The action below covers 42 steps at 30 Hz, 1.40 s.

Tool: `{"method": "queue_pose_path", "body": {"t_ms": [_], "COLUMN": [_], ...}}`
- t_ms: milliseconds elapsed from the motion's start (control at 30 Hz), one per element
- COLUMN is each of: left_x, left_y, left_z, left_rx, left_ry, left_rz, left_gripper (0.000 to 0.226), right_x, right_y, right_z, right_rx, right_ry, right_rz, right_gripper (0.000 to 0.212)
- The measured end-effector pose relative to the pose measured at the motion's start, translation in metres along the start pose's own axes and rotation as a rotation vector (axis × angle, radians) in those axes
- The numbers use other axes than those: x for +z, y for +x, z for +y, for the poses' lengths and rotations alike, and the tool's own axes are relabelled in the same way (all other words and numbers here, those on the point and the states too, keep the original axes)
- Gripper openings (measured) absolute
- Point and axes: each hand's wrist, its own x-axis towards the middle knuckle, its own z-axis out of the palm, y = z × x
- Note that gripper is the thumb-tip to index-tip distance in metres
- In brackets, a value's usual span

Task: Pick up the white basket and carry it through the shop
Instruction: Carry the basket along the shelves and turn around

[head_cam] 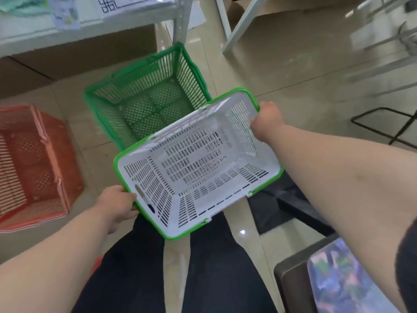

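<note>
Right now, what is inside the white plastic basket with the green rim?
Nothing: the white plastic basket with the green rim is empty, its slotted floor bare. What lies beneath it is mostly hidden.

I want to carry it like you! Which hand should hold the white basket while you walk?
Probably both. The left hand grips the near end of the white basket, the right hand the far end. If only one, the left: it is nearer the body.

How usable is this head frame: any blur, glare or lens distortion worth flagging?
Head view: white basket and both hands, left hand and right hand, fairly sharp; red basket and top-right frames motion-smeared; glare patches on glossy floor; wide-angle bending at edges.
</note>
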Motion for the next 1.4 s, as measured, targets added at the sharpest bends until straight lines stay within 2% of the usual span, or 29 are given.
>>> {"method": "queue_pose_path", "body": {"t_ms": [233,367,467,700,900,1033,1200,1300,1400], "left_x": [0.057,0.086,0.104,0.116,0.109,0.109,0.115,0.121,0.128], "left_y": [0.027,0.028,0.028,0.037,0.036,0.042,0.06,0.074,0.09], "left_z": [0.022,0.023,0.014,-0.009,-0.013,-0.012,-0.005,-0.004,-0.002], "left_rx": [0.002,-0.034,-0.042,-0.016,-0.011,0.001,0.047,0.065,0.063], "left_ry": [0.002,-0.02,-0.016,0.053,0.091,0.073,0.054,0.085,0.117], "left_rz": [0.04,0.018,0.022,-0.043,-0.016,0.034,0.087,0.121,0.128], "left_gripper": [0.02,0.024,0.017,0.023,0.024,0.02,0.027,0.022,0.028], "right_x": [0.02,0.037,0.05,0.072,0.084,0.094,0.112,0.126,0.14], "right_y": [0.042,0.059,0.067,0.069,0.06,0.064,0.078,0.091,0.104], "right_z": [0.046,0.065,0.076,0.102,0.107,0.096,0.084,0.087,0.09], "right_rx": [-0.049,0.016,-0.014,-0.004,0.011,0.025,0.016,-0.004,-0.014], "right_ry": [-0.096,-0.148,-0.207,-0.262,-0.229,-0.158,-0.091,-0.053,-0.028], "right_rz": [0.01,0.006,0.014,0.005,-0.051,-0.053,-0.065,-0.093,-0.113], "right_gripper": [0.029,0.04,0.041,0.035,0.031,0.035,0.047,0.044,0.041]}}
